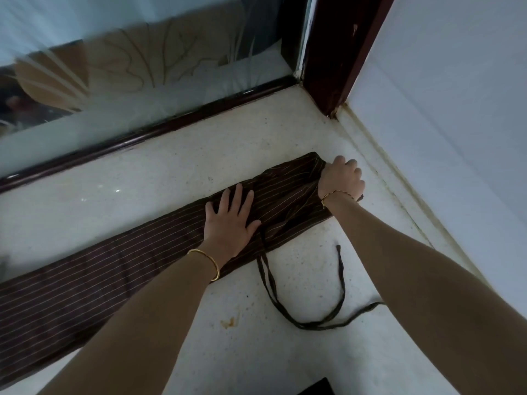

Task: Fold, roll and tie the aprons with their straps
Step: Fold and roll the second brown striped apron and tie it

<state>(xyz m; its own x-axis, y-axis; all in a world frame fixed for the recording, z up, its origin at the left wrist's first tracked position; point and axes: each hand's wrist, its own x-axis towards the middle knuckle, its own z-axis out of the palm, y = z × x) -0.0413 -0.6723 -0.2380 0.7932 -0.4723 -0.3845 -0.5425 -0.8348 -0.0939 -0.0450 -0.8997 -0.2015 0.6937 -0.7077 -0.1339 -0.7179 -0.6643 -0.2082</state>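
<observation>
A white speckled stone counter (171, 172) carries a dark brown pinstriped cloth apron (99, 280), folded into a long band from the left edge toward the far right corner; its thin dark straps (339, 280) trail toward the near edge.

Both forearms (159, 309) are bare. A plain gold bangle (209, 265) rings the wrist of the left grip (228, 220); a thin gold chain bracelet (338, 194) rings the wrist of the right grip (342, 178).

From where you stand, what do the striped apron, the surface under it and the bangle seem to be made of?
Apron: thin woven cloth, matte, dark brown with pale pinstripes; it creases and bunches softly. Surface: probably polished stone or terrazzo, white with dark specks and glossy glints. Bangle: gold-coloured metal, smooth and shiny; real gold cannot be told.
</observation>
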